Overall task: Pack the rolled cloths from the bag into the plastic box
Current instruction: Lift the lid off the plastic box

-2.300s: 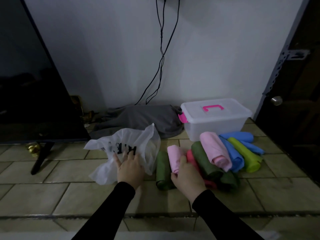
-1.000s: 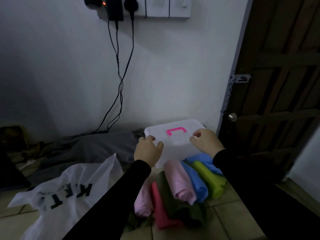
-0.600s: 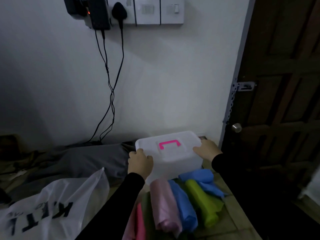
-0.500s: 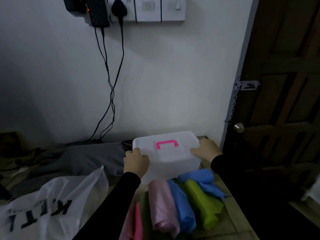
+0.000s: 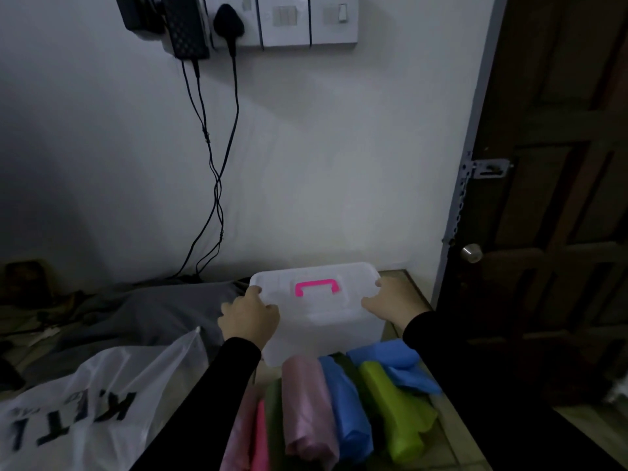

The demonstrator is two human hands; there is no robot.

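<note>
Head view, left to right: a white plastic bag (image 5: pixel 85 402) lies on the tiled floor; the left hand (image 5: pixel 249 319) curls its fingers round the left edge of the closed plastic box (image 5: pixel 319 321), the right hand (image 5: pixel 390 305) grips the right edge; rolled cloths (image 5: pixel 339 409) are piled just before the box, outside it; a dark wooden door (image 5: pixel 560 198) stands rightmost

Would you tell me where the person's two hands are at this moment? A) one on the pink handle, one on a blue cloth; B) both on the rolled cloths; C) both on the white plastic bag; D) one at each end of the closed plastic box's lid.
D: the left hand and the right hand grip opposite ends of the lid of the plastic box, which is still closed.
</note>
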